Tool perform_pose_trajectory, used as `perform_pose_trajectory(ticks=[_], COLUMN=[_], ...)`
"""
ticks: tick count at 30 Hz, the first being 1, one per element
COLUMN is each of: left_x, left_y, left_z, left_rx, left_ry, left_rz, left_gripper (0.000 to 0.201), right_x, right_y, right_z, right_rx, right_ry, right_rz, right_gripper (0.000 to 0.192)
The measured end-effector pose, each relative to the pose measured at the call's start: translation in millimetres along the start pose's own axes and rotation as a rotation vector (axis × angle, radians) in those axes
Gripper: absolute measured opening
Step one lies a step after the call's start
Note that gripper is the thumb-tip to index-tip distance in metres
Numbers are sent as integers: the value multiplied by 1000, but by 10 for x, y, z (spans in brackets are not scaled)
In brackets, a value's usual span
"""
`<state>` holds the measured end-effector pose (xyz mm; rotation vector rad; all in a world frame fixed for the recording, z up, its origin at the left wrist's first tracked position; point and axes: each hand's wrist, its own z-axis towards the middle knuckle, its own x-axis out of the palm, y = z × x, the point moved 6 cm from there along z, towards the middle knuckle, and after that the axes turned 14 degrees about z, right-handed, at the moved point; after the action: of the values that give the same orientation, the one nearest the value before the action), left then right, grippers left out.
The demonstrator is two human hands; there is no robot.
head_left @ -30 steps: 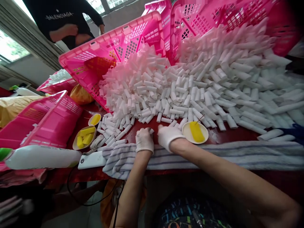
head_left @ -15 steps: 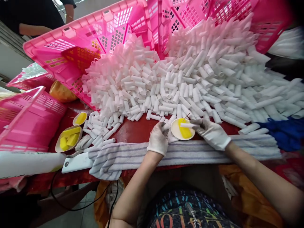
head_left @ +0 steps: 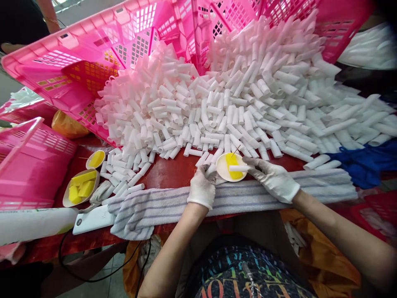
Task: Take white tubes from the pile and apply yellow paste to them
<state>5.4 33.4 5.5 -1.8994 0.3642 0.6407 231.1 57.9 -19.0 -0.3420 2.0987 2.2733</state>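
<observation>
My right hand [head_left: 273, 179], in a white glove, holds a white tube [head_left: 237, 168] sideways over a small white dish with a yellow sponge [head_left: 232, 166]. My left hand [head_left: 202, 186], also gloved, is closed on another white tube at the dish's left rim. Both hands rest by a striped towel [head_left: 235, 198] along the red table's front edge. A huge heap of white tubes [head_left: 235, 95] spills toward the dish from tipped pink baskets [head_left: 102, 54].
Two more dishes with yellow pieces [head_left: 81, 188] sit at the left near loose tubes. A white phone [head_left: 91, 219] with a black cable lies beside the towel. A pink basket [head_left: 31, 161] stands far left, blue cloth [head_left: 369, 161] at right. A person's arm shows at top left.
My hands went from close together on the table to the dish, the right one now holding a tube over the yellow sponge. The view has tilted down and shifted.
</observation>
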Motion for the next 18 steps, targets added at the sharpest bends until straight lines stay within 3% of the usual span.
perform_pose_trajectory(ticks=[2, 7, 11, 13, 18], left_x=[-6, 4, 7, -17, -111], left_y=[21, 45, 32, 22, -3], left_z=[49, 92, 67, 57, 23], left_rx=[1, 34, 60, 61, 78], left_ry=[1, 6, 5, -6, -32], left_rz=[86, 139, 96, 62, -79], left_gripper=[35, 36, 28, 25, 24], right_x=[6, -1, 7, 3, -23], right_y=[-38, 11, -61, -62, 154], right_z=[-10, -48, -57, -63, -153], right_rx=[46, -138, -30, -24, -211], right_ry=[-5, -14, -7, -25, 13], right_rz=[-1, 11, 25, 25, -10], right_gripper=[38, 27, 35, 31, 20])
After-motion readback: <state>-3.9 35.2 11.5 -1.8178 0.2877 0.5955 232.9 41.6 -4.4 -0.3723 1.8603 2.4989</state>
